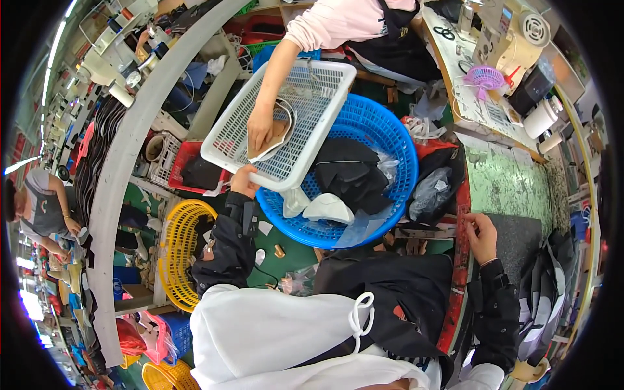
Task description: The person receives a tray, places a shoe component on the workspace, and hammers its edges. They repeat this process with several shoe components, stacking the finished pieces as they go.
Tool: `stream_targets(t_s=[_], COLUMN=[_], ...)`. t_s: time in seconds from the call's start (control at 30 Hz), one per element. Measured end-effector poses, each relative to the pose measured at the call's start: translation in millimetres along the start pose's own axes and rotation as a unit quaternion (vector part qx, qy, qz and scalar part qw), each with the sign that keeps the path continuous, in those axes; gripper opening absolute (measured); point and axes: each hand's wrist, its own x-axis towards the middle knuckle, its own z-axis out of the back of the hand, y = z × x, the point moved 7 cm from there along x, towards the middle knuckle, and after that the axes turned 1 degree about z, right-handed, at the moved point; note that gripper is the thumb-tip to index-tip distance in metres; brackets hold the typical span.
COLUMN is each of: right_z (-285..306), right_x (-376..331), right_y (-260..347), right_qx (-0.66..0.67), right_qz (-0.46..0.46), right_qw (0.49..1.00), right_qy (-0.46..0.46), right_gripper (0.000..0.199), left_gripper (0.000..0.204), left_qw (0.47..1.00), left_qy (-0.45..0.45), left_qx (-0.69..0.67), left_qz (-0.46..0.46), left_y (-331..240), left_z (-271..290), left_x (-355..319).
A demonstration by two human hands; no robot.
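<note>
My left hand [244,182] is closed on the near left rim of a white plastic basket [216,148], which is tilted over a round blue basket [408,140]. Inside the white basket, a co-worker's hand [260,127] rests on brown and white curved pieces [281,133]. Black fabric-like pieces [351,170] and a white curved piece [329,208] lie in the blue basket. On the right, my right hand [481,236] hovers by or rests on the bench's red edge [462,224]; its fingers are loosely bent and apart, holding nothing.
A yellow basket [170,253] stands on the floor to my left, near a red bin [184,174]. A sewing machine [513,39] sits on the far right table. Dark layered pieces [543,286] hang at right. Scraps litter the green floor [276,260].
</note>
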Motion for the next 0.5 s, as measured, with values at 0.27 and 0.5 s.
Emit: stream_targets(t_s=[0.27,0.5], right_z=[6.4,9.3], right_x=[1.5,6.6], right_y=[5.7,14.1], right_qx=[-0.012,-0.024], right_qz=[0.013,0.031], right_qw=[1.0,0.999], right_qy=[-0.023,-0.023], right_gripper=[0.014,0.012], left_gripper=[0.023,0.025], left_qw=[1.0,0.999], left_qy=[0.019,-0.002], left_qx=[-0.002,0.01], left_qz=[-0.009,-0.049], left_y=[-4.8,-2.3], left_z=[-15.6,-0.3], left_x=[-7.2,0.2])
